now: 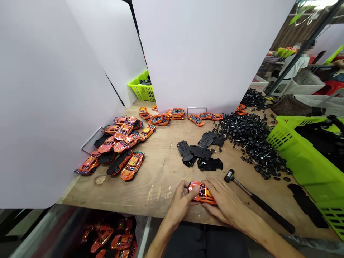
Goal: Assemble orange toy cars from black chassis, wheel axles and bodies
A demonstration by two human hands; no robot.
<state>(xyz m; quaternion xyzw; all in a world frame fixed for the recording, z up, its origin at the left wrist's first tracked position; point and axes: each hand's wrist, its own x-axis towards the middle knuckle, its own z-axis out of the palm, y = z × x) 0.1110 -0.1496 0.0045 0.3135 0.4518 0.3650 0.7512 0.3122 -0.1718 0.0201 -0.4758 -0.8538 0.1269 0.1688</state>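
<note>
Both my hands press around an orange toy car body (pixel 202 193) near the front edge of the plywood workbench (pixel 150 179). My left hand (pixel 178 199) grips its left side, and my right hand (pixel 223 199) covers its right side and rear. My fingers hide part of the shell, and its underside does not show. Just beyond my right hand lies a black-handled mallet (pixel 229 175). Farther ahead are black plastic car chassis (pixel 199 152) and a heap of black wheels on metal axles (pixel 249 139).
Assembled orange toy cars (pixel 115 143) lie in a pile at the left, with more along the white partition (pixel 204 53). A lime-green basket (pixel 303 161) stands at the right, and a bin of orange cars (pixel 110 233) sits below the bench. A co-worker (pixel 295 64) stands beyond the partition.
</note>
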